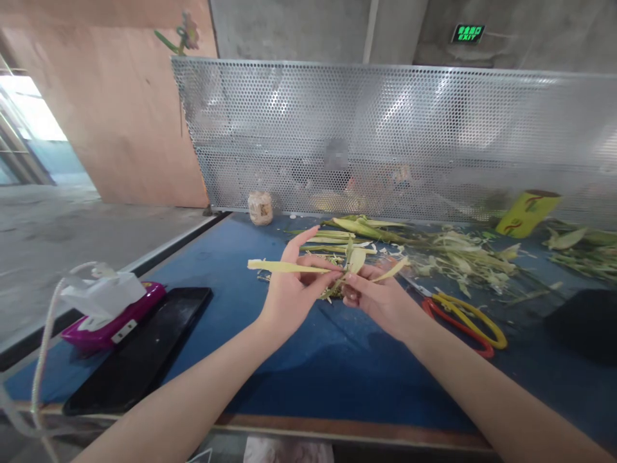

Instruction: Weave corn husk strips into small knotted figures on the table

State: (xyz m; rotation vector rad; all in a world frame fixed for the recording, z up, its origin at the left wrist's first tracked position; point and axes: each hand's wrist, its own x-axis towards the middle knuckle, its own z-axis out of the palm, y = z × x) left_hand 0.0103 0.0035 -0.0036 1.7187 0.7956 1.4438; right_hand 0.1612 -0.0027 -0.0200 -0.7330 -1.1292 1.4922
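Both my hands meet over the blue table top (299, 347) and work on a small green plant stem with pale leaves (349, 267). My left hand (292, 292) pinches a long pale yellow leaf strip (279, 266) that sticks out to the left, index finger raised. My right hand (378, 296) is closed around the stem's base, with another leaf strip (395, 270) pointing right. Just right of my right hand lie scissors with yellow and red handles (465, 315).
A heap of green stalks and husk scraps (434, 251) lies behind my hands along a perforated metal screen (385, 135). A black phone (139, 347) and a purple device with tissue (113, 312) sit at left. A yellow can (527, 213) and a small jar (260, 208) stand by the screen.
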